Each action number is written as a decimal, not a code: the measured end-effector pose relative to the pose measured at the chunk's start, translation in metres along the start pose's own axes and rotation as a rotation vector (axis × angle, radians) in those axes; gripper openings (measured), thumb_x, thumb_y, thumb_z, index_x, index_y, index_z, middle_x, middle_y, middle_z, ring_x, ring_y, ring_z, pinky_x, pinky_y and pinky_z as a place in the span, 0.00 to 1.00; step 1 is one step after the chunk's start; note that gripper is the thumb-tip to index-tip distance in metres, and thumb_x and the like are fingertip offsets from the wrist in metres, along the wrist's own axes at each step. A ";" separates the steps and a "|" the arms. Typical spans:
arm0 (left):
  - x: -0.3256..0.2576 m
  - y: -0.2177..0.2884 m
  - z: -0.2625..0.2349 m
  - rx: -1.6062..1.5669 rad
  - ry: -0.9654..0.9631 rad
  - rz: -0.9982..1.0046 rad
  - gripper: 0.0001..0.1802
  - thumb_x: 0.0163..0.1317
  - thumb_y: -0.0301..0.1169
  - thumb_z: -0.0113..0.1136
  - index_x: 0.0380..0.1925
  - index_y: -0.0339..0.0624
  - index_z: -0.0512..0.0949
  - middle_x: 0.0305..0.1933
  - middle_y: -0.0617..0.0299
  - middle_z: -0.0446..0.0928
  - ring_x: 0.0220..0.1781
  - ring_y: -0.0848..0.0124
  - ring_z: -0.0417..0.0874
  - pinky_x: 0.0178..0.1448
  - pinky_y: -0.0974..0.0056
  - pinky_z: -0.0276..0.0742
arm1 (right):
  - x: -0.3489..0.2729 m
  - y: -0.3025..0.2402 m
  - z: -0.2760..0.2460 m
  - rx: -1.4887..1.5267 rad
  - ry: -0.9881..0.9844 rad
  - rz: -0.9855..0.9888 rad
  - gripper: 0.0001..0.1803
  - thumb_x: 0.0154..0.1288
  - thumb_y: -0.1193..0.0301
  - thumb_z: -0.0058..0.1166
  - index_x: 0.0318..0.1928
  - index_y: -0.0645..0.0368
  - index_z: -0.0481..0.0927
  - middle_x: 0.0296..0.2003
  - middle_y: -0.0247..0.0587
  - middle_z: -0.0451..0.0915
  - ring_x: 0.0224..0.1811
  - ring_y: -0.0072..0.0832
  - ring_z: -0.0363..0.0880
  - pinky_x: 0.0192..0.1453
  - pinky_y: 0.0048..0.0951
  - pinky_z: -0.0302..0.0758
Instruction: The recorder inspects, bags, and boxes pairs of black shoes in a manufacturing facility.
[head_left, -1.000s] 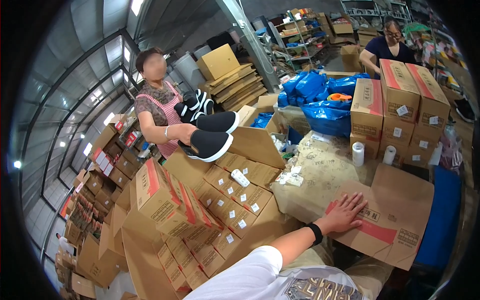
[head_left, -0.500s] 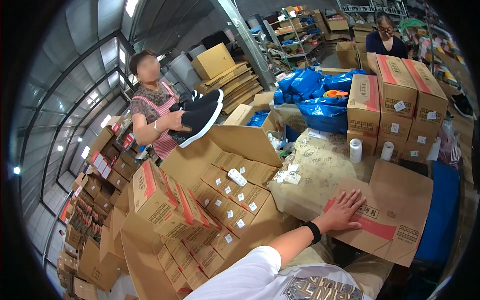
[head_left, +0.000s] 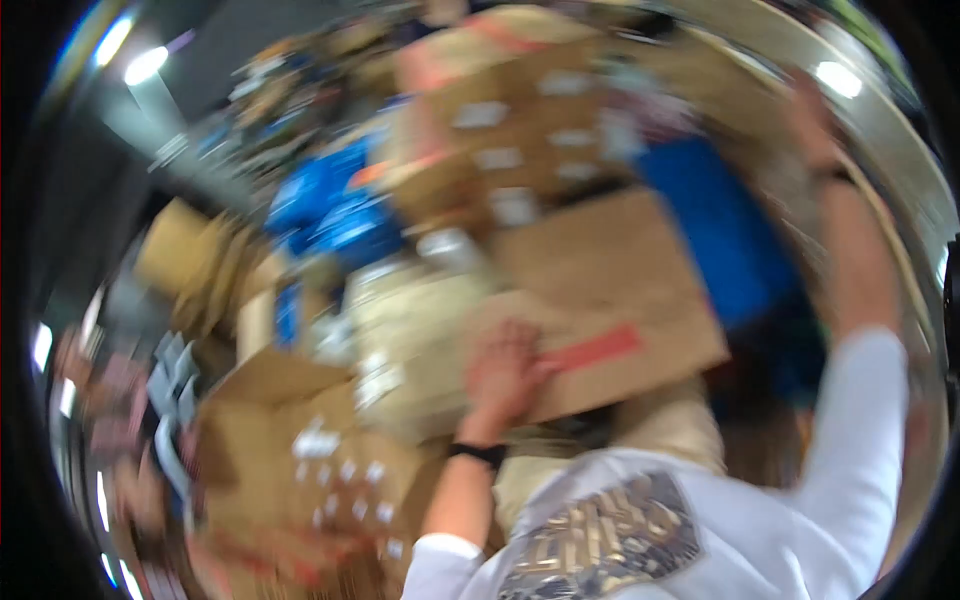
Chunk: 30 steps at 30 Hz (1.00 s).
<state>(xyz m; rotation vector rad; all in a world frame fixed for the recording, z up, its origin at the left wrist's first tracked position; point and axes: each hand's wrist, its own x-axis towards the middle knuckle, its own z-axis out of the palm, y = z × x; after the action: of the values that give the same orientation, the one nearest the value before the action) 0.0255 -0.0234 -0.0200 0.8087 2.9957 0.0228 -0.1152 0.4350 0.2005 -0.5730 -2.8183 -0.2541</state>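
Head view, blurred: left hand (head_left: 503,375) lies open and flat on the cardboard flap (head_left: 610,300), gripping nothing.

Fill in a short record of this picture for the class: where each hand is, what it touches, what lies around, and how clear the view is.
Left hand: flat on a brown cardboard sheet with a red stripe
Right hand: raised high, wristband on; what it touches cannot be told
Nearby: stacked cardboard boxes, blue bags, open box of small cartons
Clothing: white shirt
View: heavily blurred
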 end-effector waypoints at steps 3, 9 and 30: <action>0.010 0.022 -0.019 -0.085 0.090 0.030 0.44 0.64 0.61 0.55 0.72 0.45 0.63 0.77 0.46 0.57 0.80 0.54 0.54 0.81 0.44 0.42 | -0.053 0.102 0.062 0.287 0.661 -0.001 0.18 0.60 0.68 0.53 0.49 0.63 0.77 0.45 0.58 0.79 0.49 0.51 0.78 0.53 0.48 0.75; 0.008 0.010 0.010 -0.156 0.109 0.078 0.45 0.67 0.58 0.53 0.76 0.47 0.53 0.81 0.48 0.46 0.82 0.52 0.44 0.81 0.43 0.33 | -0.169 0.057 0.096 0.538 0.159 -0.057 0.19 0.62 0.61 0.60 0.51 0.55 0.81 0.51 0.45 0.80 0.55 0.45 0.78 0.57 0.45 0.76; 0.003 0.017 0.001 -0.172 0.181 0.057 0.44 0.65 0.59 0.54 0.74 0.47 0.58 0.79 0.46 0.52 0.81 0.51 0.49 0.80 0.44 0.39 | -0.229 -0.005 0.156 0.733 -0.162 -0.137 0.23 0.63 0.67 0.53 0.57 0.62 0.75 0.52 0.55 0.78 0.53 0.51 0.78 0.56 0.45 0.75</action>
<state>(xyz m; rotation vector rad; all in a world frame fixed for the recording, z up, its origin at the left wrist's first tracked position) 0.0314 -0.0077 -0.0202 0.9182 3.0781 0.3690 0.0535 0.3820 -0.0125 -0.2343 -2.8078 0.8028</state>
